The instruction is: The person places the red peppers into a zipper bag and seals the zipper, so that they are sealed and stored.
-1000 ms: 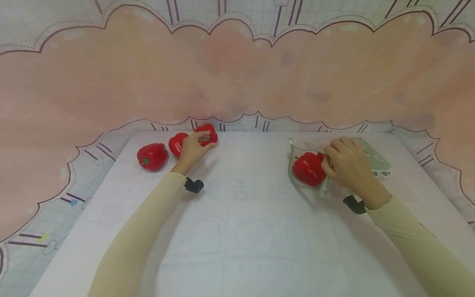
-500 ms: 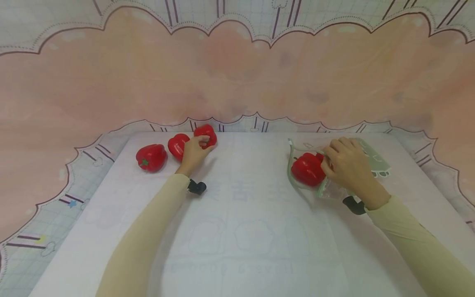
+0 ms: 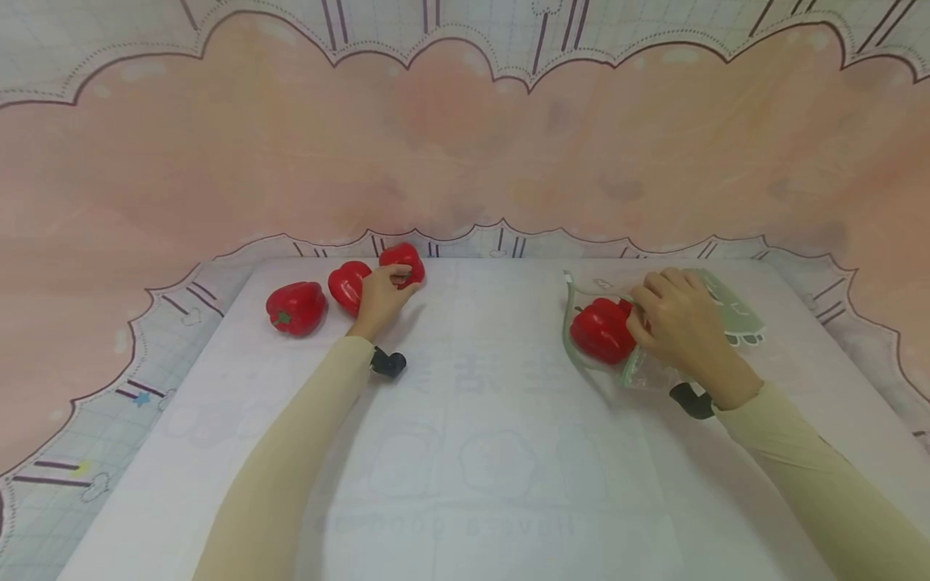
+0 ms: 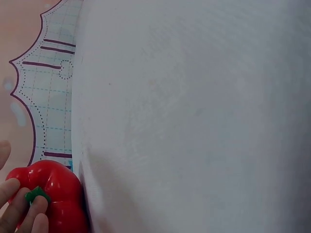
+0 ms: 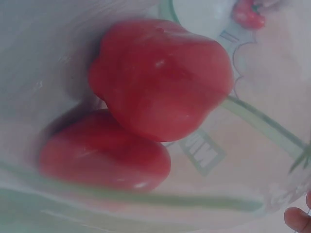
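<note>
left hand [image 3: 379, 300]: stretched toward the far edge of the table, fingers slightly bent over the near side of the far pepper [image 3: 404, 257], which sat at its 1 o'clock. in the left wrist view the fingertips lay over the green stem [image 4: 36, 194], one fingertip standing off the red skin; could not tell whether the hand was clamped on the pepper or only touching it.

right hand [image 3: 679, 323]: fingers curled together, clamped on the rim of a clear bag [image 3: 654, 373] with green trim. the bag lay with its mouth toward 9 o'clock, a green printed panel [image 3: 737, 311] showing past the hand at 2 o'clock. it held two red peppers: the right wrist view had an upper pepper [image 5: 163, 80] overlapping a lower pepper [image 5: 104, 153]. one of them showed plainly in the head view, at the right hand's 9 o'clock.

farther out: the middle pepper [image 3: 347, 286] at the left hand's 10 o'clock, partly hidden by it; the left pepper [image 3: 296, 308] at 9 o'clock, a little apart, its stem toward 7. the bag was well apart from these, at the left hand's 3 o'clock.

all rested on a white table [image 3: 465, 403] with faint print. at 12 o'clock, beyond it, a peach cloth [image 3: 465, 153] with scalloped borders.
</note>
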Demonstrator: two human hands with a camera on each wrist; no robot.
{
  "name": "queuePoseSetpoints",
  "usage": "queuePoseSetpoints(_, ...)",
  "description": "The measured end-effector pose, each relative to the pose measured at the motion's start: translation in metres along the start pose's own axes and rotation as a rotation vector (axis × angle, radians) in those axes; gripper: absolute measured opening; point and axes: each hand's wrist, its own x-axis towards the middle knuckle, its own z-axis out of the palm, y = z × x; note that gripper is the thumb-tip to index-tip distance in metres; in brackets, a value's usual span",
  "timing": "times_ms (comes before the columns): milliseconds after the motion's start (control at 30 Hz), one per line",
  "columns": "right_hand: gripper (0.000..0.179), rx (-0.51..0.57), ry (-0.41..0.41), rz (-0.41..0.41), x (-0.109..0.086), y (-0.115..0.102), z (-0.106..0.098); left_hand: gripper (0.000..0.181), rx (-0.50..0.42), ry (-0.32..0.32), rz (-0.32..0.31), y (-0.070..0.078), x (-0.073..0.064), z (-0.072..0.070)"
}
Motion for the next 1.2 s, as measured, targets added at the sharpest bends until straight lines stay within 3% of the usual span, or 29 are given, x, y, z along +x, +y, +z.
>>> queuePoseSetpoints(233, 0.018, 0.002, -0.011, 0.001, 0.000, 0.000, 0.000, 0.045, 0.007, -0.010, 0.021, -0.003, -0.002, -0.001)
queuePoseSetpoints(467, 0.018, 0.008, 0.009, -0.011, 0.001, 0.000, 0.002, 0.034, 0.014, 0.018, 0.036, -0.009, -0.008, -0.003)
queuePoseSetpoints(633, 0.019, 0.008, 0.009, -0.020, 0.000, 0.000, 0.004, 0.026, 0.006, 0.061, 0.013, -0.010, -0.014, -0.007)
queuePoseSetpoints(900, 0.018, 0.013, -0.016, 0.000, 0.001, 0.000, 0.003, 0.020, 0.076, 0.165, 0.007, -0.014, -0.019, -0.016)
queuePoseSetpoints(1200, 0.018, 0.008, -0.031, 0.008, 0.001, 0.000, 0.003, 0.025, 0.138, 0.201, -0.008, -0.021, -0.020, -0.023)
